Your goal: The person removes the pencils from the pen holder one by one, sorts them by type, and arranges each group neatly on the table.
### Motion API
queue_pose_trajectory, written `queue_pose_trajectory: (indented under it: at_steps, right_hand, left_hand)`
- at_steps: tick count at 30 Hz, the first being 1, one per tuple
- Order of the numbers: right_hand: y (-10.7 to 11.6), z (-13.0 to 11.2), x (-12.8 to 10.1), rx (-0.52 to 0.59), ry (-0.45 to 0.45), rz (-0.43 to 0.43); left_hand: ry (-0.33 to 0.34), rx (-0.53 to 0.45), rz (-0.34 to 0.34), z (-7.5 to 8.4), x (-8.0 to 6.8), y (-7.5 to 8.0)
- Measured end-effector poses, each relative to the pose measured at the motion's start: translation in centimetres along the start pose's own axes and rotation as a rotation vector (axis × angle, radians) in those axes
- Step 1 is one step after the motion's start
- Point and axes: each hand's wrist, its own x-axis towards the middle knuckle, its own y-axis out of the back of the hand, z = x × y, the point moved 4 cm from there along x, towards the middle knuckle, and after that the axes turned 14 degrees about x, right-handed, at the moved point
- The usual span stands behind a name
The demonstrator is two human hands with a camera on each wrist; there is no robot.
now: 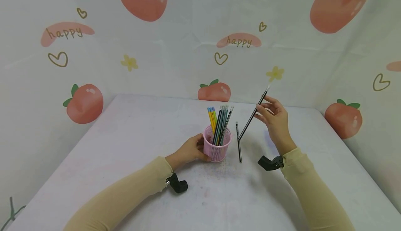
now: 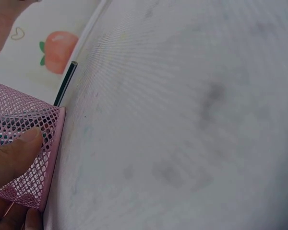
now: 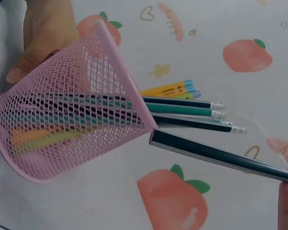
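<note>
Left hand [image 1: 190,151] grips pink mesh cup [image 1: 217,148] holding pencils [image 1: 220,123]. Right hand [image 1: 275,119] pinches tilted black pencil [image 1: 253,114]; another black pencil [image 1: 238,142] flat on counter [image 1: 125,137] between hands.

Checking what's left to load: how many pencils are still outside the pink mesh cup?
2: one black pencil pinched in the right hand, one pencil lying on the table right of the pink mesh cup.

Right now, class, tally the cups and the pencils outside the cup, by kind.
Held pencil, in the right hand: 1
Loose pencil, lying on the table: 1
Pink mesh cup: 1
Total: 3
</note>
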Motion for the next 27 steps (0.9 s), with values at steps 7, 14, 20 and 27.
queue_pose_trajectory:
  at_steps: [7, 14, 20, 27]
  right_hand:
    - [1.1, 0.9, 0.5, -0.065, -0.053, -0.009]
    - [2.5, 2.2, 0.9, -0.151, -0.128, 0.007]
    - [3.3, 3.3, 1.0, -0.228, -0.202, -0.004]
    - [4.1, 4.5, 0.9, -0.339, -0.281, -0.04]
  left_hand:
    - [0.003, -0.001, -0.002, 0.0, -0.1, 0.0]
    - [0.013, 0.003, -0.004, 0.0, -0.1, 0.0]
    - [0.005, 0.012, 0.004, 0.0, -0.1, 0.1]
    - [0.004, 0.019, 0.003, 0.0, -0.1, 0.1]
